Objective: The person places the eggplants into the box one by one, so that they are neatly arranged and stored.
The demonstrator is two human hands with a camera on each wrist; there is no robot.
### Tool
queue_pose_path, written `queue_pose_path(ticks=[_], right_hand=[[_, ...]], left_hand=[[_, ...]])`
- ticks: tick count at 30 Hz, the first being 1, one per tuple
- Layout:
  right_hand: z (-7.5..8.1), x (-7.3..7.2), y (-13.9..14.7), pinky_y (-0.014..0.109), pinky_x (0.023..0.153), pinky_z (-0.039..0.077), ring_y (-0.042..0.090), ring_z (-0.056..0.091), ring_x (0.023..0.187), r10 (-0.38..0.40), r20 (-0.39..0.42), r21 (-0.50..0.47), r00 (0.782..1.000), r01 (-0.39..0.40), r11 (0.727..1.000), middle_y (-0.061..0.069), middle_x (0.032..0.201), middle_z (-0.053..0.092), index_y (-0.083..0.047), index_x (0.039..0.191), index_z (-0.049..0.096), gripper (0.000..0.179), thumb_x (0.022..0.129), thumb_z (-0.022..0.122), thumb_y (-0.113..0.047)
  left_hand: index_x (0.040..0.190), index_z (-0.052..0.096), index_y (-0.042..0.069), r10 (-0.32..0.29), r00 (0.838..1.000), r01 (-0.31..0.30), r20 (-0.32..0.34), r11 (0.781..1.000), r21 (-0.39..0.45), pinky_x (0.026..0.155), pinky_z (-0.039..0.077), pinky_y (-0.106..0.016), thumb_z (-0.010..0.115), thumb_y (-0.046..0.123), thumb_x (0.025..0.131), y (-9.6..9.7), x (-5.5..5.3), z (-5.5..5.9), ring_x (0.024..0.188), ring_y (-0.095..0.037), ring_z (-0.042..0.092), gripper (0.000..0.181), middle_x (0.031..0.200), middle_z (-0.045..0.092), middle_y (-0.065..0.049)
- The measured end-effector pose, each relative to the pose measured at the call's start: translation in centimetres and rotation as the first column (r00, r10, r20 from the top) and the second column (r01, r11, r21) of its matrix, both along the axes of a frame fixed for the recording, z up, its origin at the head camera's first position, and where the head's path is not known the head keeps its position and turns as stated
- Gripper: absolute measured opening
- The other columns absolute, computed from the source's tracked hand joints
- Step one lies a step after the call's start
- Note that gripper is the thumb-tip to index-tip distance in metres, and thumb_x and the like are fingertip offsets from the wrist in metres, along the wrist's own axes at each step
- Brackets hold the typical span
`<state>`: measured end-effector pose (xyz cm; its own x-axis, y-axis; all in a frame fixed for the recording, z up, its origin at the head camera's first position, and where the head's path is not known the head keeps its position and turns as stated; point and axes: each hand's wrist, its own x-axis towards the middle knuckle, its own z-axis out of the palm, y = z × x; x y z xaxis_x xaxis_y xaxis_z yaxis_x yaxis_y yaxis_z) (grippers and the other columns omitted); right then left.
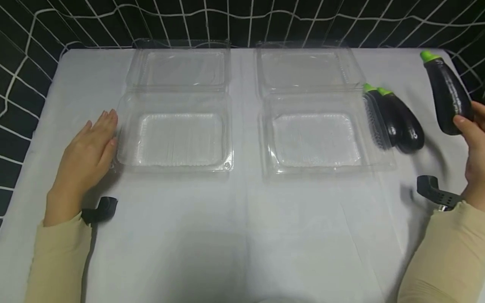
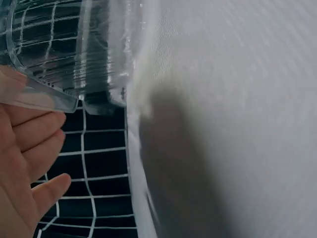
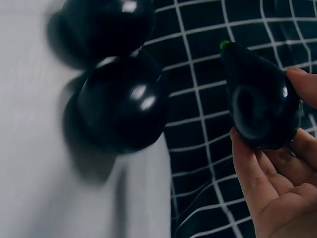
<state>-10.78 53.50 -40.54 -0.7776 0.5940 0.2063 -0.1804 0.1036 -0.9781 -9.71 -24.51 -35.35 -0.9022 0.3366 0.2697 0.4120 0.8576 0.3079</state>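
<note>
At the far right, my right hand (image 1: pixel 475 139) grips an eggplant (image 1: pixel 449 94) round its thick lower end, its green cap pointing up and away. In the right wrist view the thumb and fingers hold that eggplant (image 3: pixel 262 99) from both sides. Two more eggplants (image 1: pixel 405 122) lie side by side on the table, against the right edge of the right clear plastic box (image 1: pixel 314 139). My left hand (image 1: pixel 89 147) lies along the left edge of the left clear plastic box (image 1: pixel 178 139), fingers fairly straight. The left wrist view shows its fingers (image 2: pixel 39 134) at the plastic rim.
Both boxes stand with their clear lids (image 1: pixel 182 69) folded back toward the table's far edge. A white cloth (image 1: pixel 242 235) covers the table. Behind and beside it hangs dark fabric with a white grid (image 1: pixel 242 25). Black wrist mounts (image 1: pixel 100 210) sit on both sleeves.
</note>
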Motion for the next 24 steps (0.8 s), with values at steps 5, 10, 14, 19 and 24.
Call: queue_pose_path(ticks=[5, 10, 14, 19, 24], right_hand=[[4.0, 0.9, -6.0, 0.022, 0.097, 0.043, 0.024, 0.054, 0.112, 0.061, -0.097, 0.026, 0.993, -0.059, 0.998, 0.016, 0.120, 0.058, 0.003, 0.117, 0.063, 0.037, 0.080, 0.068, 0.010], [8.5, 1.7, -14.5, 0.020, 0.096, 0.043, 0.021, 0.057, 0.105, 0.077, -0.093, -0.023, 0.993, -0.079, 0.997, 0.013, 0.109, 0.063, 0.005, 0.111, 0.066, 0.031, 0.082, 0.061, 0.015], [9.4, 1.5, -16.9, 0.019, 0.094, 0.044, 0.019, 0.059, 0.103, 0.098, -0.003, -0.031, 0.995, -0.098, 0.995, 0.011, 0.108, 0.065, 0.002, 0.111, 0.067, 0.032, 0.082, 0.063, 0.013], [9.9, 1.4, -18.2, 0.016, 0.093, 0.044, 0.018, 0.058, 0.105, 0.115, 0.058, -0.017, 0.992, -0.114, 0.993, 0.010, 0.110, 0.064, 0.000, 0.113, 0.067, 0.035, 0.081, 0.064, 0.014], [10.1, 1.5, -18.7, 0.016, 0.089, 0.047, 0.020, 0.058, 0.105, 0.158, 0.021, -0.034, 0.987, -0.157, 0.987, 0.012, 0.109, 0.064, 0.005, 0.113, 0.066, 0.035, 0.079, 0.063, 0.017]], left_hand=[[0.143, 0.031, -0.006, -0.028, 0.998, 0.028, 0.064, 1.000, -0.004, 0.115, 0.014, -0.042, 0.037, 0.020, 0.100, -0.1, -0.4, 0.1, 0.139, -0.028, 0.027, 0.050, 0.148, 0.031, -0.018], [0.144, 0.029, -0.007, -0.033, 0.996, 0.032, 0.083, 0.999, 0.017, 0.115, 0.013, -0.044, 0.035, 0.021, 0.101, -0.3, -0.2, -0.1, 0.139, -0.029, 0.025, 0.051, 0.149, 0.028, -0.018], [0.144, 0.028, -0.006, -0.029, 0.996, 0.028, 0.088, 0.999, 0.020, 0.115, 0.013, -0.043, 0.035, 0.022, 0.101, -0.3, -0.1, -0.2, 0.140, -0.028, 0.024, 0.052, 0.149, 0.027, -0.018], [0.145, 0.027, -0.005, -0.035, 0.995, 0.033, 0.088, 0.999, 0.022, 0.115, 0.013, -0.043, 0.035, 0.020, 0.101, -0.3, -0.1, 0.0, 0.140, -0.028, 0.023, 0.051, 0.150, 0.027, -0.018], [0.145, 0.026, -0.005, -0.030, 0.995, 0.028, 0.099, 0.999, 0.022, 0.116, 0.012, -0.042, 0.034, 0.022, 0.102, -0.3, -0.1, 0.0, 0.140, -0.027, 0.023, 0.052, 0.150, 0.026, -0.017]])
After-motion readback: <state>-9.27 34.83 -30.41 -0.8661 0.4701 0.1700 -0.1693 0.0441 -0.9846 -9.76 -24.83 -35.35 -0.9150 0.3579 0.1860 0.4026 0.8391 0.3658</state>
